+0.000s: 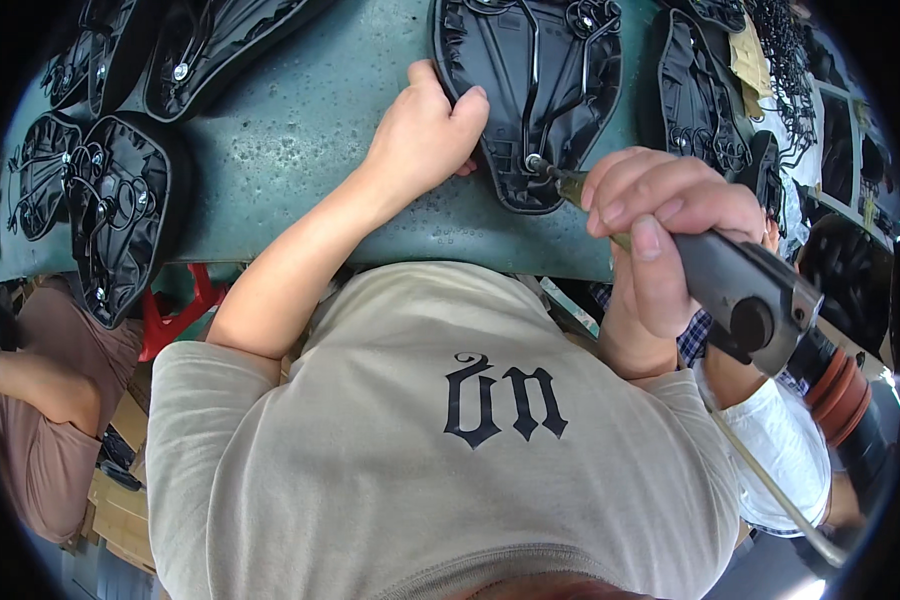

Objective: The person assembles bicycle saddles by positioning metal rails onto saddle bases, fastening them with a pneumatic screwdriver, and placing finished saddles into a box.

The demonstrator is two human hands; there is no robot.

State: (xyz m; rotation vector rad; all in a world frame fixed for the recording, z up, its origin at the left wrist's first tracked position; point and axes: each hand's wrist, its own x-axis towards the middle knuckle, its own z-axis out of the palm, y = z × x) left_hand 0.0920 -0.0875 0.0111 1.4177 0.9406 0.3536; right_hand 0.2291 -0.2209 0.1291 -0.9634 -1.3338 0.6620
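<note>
An upside-down black bicycle saddle [502, 110], its metal rails showing, lies at the table's near side with its narrow end toward me. My left hand [425, 130] grips the saddle's left rim, thumb on top and the fingers partly hidden beneath. In my right hand [660, 210] is a grey and black power screwdriver [735, 285], held around its front part. Its tip meets the fixing where the rails come together at the saddle's narrow end. The exact contact at the tip is partly hidden by my fingers.
More upturned saddles lie left [130, 215] and right [682, 95] on the green table [290, 130]. A red stool [180, 310] stands below the table's left edge. People sit close on both sides; a thin hose [780, 500] hangs at right.
</note>
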